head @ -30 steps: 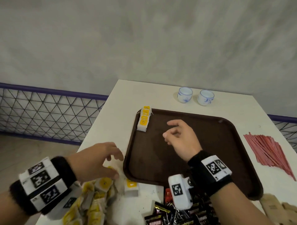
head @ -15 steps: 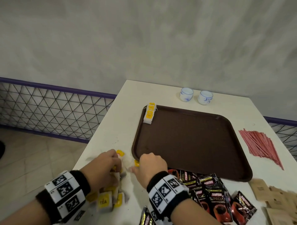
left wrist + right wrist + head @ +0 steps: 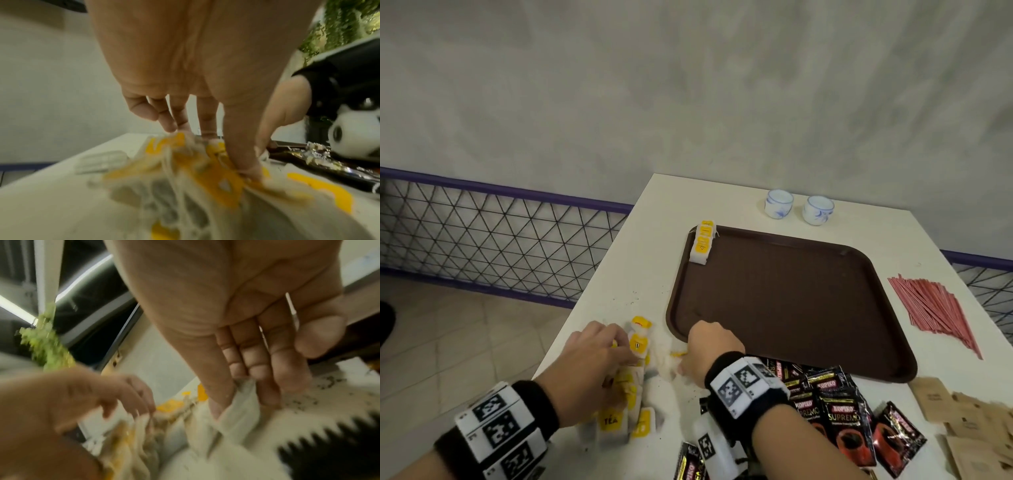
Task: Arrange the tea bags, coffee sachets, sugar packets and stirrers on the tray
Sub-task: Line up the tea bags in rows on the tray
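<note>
Right hand (image 3: 707, 346) has left the tray (image 3: 791, 301) for the loose tea bags (image 3: 625, 404) — now pinching one, left hand (image 3: 589, 363) fingering the heap — another batch is being gathered.

We look down on a white table (image 3: 681, 205) pushed against a mottled grey plaster wall (image 3: 688, 85) that fills the upper half of the frame. Along the wall's base, from the left edge to the table and again at the far right, we see a black wire-mesh fence (image 3: 493, 246) of triangular cells topped by a purple rail (image 3: 510, 190). At lower left lies a floor of pale beige tiles (image 3: 458, 342). The light is soft and even. In the wrist views we catch blurred green foliage (image 3: 347, 21) at the upper right.
</note>
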The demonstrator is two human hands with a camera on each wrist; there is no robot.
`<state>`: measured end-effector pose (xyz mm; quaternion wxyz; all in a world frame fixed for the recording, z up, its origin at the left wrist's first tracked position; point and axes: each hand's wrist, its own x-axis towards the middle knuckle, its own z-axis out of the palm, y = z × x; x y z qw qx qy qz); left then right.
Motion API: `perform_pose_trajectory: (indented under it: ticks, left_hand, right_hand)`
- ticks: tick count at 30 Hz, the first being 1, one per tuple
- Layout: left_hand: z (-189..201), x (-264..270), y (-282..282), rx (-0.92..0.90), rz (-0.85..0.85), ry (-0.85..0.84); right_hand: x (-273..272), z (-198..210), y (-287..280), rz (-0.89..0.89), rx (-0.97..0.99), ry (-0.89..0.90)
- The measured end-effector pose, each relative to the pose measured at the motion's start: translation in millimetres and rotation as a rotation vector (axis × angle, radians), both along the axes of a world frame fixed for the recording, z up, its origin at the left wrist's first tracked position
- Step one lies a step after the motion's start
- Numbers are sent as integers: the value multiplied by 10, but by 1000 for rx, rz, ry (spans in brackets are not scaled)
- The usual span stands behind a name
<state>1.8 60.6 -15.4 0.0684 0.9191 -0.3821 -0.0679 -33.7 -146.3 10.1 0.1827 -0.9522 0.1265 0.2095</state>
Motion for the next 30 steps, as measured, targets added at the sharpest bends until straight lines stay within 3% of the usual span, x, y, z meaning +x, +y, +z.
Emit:
perform_pose_trajectory:
  ticks: [4, 12, 16, 20, 24, 27, 30]
  left_hand:
    - [-23, 35, -55, -137, 37, 82]
    - [296, 155, -240, -532, 168, 520]
    - [405, 247, -403, -798, 262, 672]
    - [485, 320, -626, -911, 341, 752]
    - [480, 383, -738, -988, 359, 800]
    - [451, 432, -693, -946, 270, 845]
    - [410, 442, -616, -776, 145, 868]
  right_hand:
    - [-57, 66, -218, -40, 276, -79]
    - [-96, 320, -733, -259, 860, -346]
    - [-52, 267, -848, -393, 1089, -359]
    - [64, 163, -894, -550, 1287, -310]
    - [230, 72, -944, -624, 1298, -286]
    - [375, 7, -952, -637, 1164, -301]
    - [567, -69, -978, -629, 938, -330]
